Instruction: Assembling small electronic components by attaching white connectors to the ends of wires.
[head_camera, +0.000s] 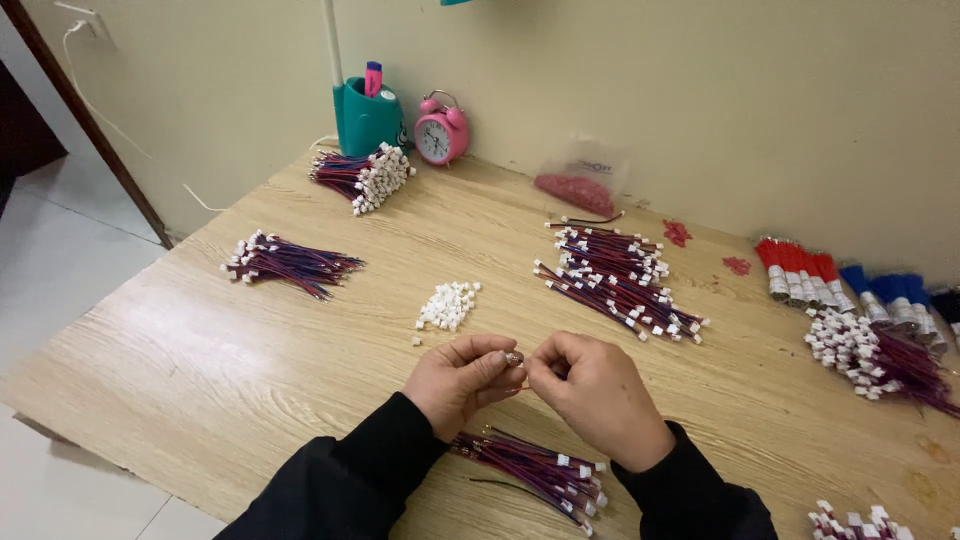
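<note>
- Your left hand (462, 380) and right hand (595, 392) meet fingertip to fingertip low at the centre of the wooden table (240, 350), both pinched narrow around one small wire lead (519, 361). Only a tiny part of it shows between your fingers, so you cannot tell which hand carries the hold.
- Judged from the finished ones lying about, this lead is feather-light and limp, with thin red-and-blue wire and a hard little white plug at the end. Take the plug body between thumb and forefinger; the wire itself bends away under any push.
- Its long axis seems to run left to right across the gap between your hands, but which end bears the plug is hidden.
- Just under your wrists lies a loose bundle of leads (535, 472), its long axis slanting down to the right, white plugs at the right end.
- Beyond your hands sits a small heap of white plug housings (449, 304), and further right a larger spread of leads (620, 280).
</note>
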